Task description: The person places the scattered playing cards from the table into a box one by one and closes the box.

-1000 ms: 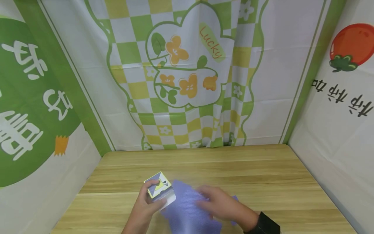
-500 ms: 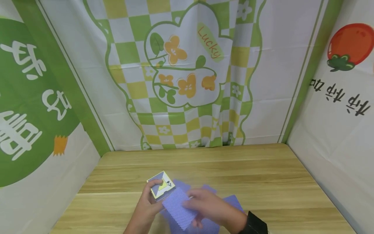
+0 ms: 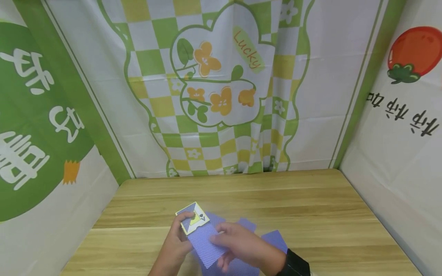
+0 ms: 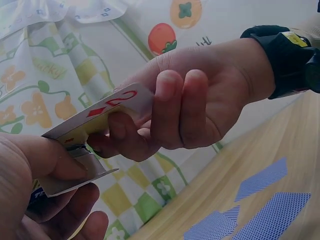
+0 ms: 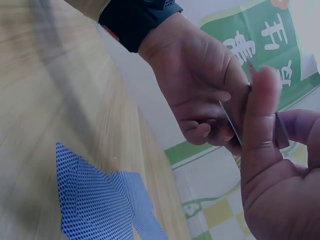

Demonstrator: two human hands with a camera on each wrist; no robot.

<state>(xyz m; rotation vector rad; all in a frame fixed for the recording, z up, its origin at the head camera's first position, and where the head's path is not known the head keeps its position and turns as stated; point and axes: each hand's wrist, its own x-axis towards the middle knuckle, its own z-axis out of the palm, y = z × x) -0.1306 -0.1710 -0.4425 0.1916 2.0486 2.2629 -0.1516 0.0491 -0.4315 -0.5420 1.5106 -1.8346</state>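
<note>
The left hand (image 3: 177,239) grips a card box (image 3: 202,219). The right hand (image 3: 243,242) pinches a playing card (image 3: 204,244), its end at the box's opening. Other cards (image 3: 275,240) lie on the table (image 3: 293,197).

"Lucky" on the curtain (image 3: 226,88), "A" on the box (image 3: 198,220), red "2" on the card (image 4: 106,106)

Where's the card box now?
In the head view, the card box is low, left of centre, gripped by the left hand beside the patterned card in the right hand.
</note>
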